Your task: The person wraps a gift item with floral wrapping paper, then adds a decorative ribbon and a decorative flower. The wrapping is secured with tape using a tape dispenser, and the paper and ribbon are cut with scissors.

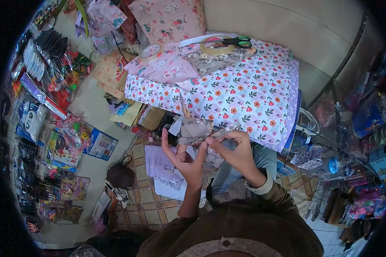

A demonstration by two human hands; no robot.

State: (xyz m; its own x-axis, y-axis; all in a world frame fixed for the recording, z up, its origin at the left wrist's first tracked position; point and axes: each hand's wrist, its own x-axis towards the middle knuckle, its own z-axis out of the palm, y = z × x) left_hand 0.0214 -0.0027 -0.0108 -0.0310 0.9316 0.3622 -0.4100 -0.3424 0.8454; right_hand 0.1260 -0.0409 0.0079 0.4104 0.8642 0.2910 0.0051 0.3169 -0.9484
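Note:
A small folded piece of grey floral wrapping paper (195,130) is held up in front of my body, near the front edge of the table. My left hand (186,166) holds it from below, the thumb against its lower edge and one finger stretched up beside it. Some of that hand's fingers are hidden behind the paper. On the other side, my right hand (236,153) pinches the paper between thumb and fingers, close to my left thumb. Beyond both hands lies a large sheet of white wrapping paper with flowers (240,96).
Black-and-green scissors (238,41), a tape roll (216,46) and another tape roll (151,52) lie on the papers. A pink floral package (169,21) stands behind. Packaged goods (68,150) line the left; a crowded rack (364,141) is at right. Purple paper (164,165) lies below.

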